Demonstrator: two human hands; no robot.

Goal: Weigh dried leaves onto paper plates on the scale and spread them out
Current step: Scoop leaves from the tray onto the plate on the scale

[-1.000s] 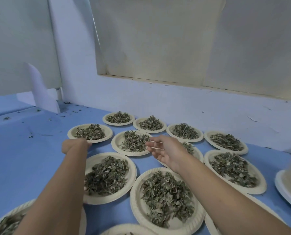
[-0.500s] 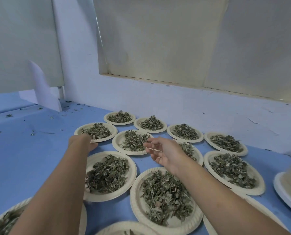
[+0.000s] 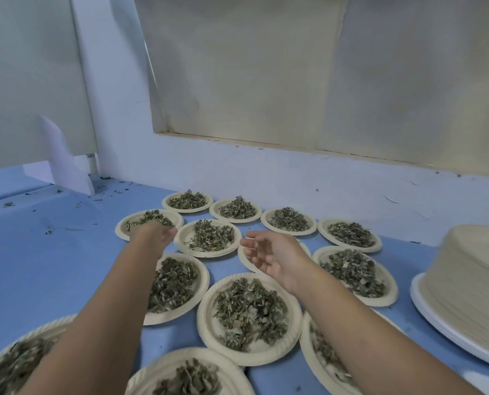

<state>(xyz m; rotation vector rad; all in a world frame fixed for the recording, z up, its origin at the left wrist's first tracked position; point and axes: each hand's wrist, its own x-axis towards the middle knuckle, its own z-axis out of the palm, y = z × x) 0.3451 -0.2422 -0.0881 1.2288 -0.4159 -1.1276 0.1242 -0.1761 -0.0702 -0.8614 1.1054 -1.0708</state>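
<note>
Several paper plates with heaps of dried green leaves lie in rows on the blue table (image 3: 38,266). My left hand (image 3: 153,235) reaches over the far left plate (image 3: 122,232), and its fingers rest on that plate's leaves (image 3: 152,216). My right hand (image 3: 273,256) hovers with relaxed, spread fingers and holds nothing, palm turned left. It is above a plate (image 3: 244,260) that it mostly hides. A full plate (image 3: 206,323) lies between my forearms. No scale is plainly visible.
A tall stack of unused paper plates (image 3: 471,280) stands on a white round base (image 3: 437,326) at the right. A white wall (image 3: 266,178) closes the back. Loose leaf bits (image 3: 48,230) lie scattered at the left, near a folded white card (image 3: 63,163).
My left hand has moved forward from beside the far left plate onto its leaves. My right hand has stayed nearly in place. The view has shifted and now shows the plate stack.
</note>
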